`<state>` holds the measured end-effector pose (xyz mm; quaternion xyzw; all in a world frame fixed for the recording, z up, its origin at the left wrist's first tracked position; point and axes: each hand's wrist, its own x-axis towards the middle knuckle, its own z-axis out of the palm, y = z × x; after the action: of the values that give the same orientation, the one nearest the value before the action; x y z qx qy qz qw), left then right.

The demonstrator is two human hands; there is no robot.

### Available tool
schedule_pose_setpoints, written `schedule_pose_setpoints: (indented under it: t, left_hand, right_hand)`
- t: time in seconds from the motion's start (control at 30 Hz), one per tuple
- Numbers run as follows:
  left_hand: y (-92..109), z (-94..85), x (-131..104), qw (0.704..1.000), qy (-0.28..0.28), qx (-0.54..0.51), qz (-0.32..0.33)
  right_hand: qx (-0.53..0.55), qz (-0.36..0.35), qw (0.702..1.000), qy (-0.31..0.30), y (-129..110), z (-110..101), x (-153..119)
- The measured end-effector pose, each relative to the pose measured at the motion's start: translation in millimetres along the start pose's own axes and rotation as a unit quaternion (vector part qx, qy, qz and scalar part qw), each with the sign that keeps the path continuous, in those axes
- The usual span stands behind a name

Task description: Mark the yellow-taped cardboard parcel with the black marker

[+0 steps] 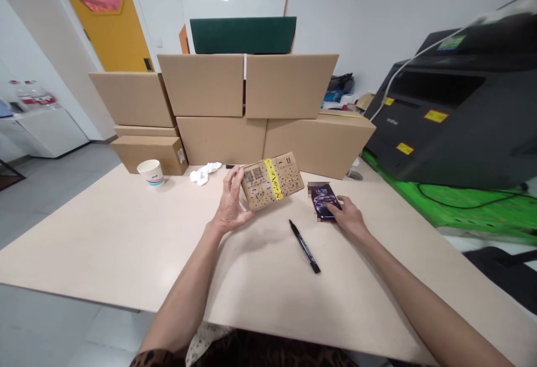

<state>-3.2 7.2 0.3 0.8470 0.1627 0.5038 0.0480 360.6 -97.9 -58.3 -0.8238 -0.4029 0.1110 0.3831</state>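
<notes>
My left hand (230, 202) grips a small cardboard box (260, 191) by its left end and holds it tilted above the table. Yellow tape runs across the box's printed face. To the right, my right hand (347, 215) is closed on the right edge of a smartphone (324, 200), thumb over the lit screen, which reads 16:38. Whether the phone is lifted or lies flat I cannot tell. A black marker pen (304, 246) lies on the table between my forearms, touched by neither hand.
Stacked brown cartons (222, 139) line the table's far side, with a dark green box (243, 36) on top. A paper cup (151, 172) and crumpled tissue (205, 173) are at left. A large black Brother machine (428, 115) stands at right above a green surface (470, 210).
</notes>
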Motion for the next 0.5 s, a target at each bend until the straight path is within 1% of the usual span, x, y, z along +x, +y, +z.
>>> schedule_pose_setpoints:
  t: [0.1, 0.2, 0.3, 0.4, 0.43, 0.5]
  left_hand:
    - [-1, 0.1, 0, 1.0, 0.009, -0.007, 0.011]
    - [-1, 0.1, 1, 1.0, 0.014, -0.004, 0.008]
    - [0, -0.2, 2, 1.0, 0.017, -0.005, 0.01]
    - [-1, -0.1, 2, 1.0, 0.019, -0.004, 0.01]
    - [-1, 0.1, 2, 1.0, 0.02, -0.003, 0.009]
    - [-2, 0.7, 1, 1.0, 0.021, -0.003, 0.007]
  right_hand:
    - [-0.112, 0.016, 0.993, -0.023, -12, -2, -10]
    - [-0.225, 0.026, 0.973, -0.052, -30, -2, -23]
    - [-0.263, 0.025, 0.962, -0.07, -41, -4, -32]
    - [-0.289, 0.012, 0.954, -0.077, -46, -8, -36]
    - [-0.298, 0.0, 0.952, -0.075, -47, -10, -37]
    - [-0.306, -0.046, 0.949, -0.059, -50, -15, -44]
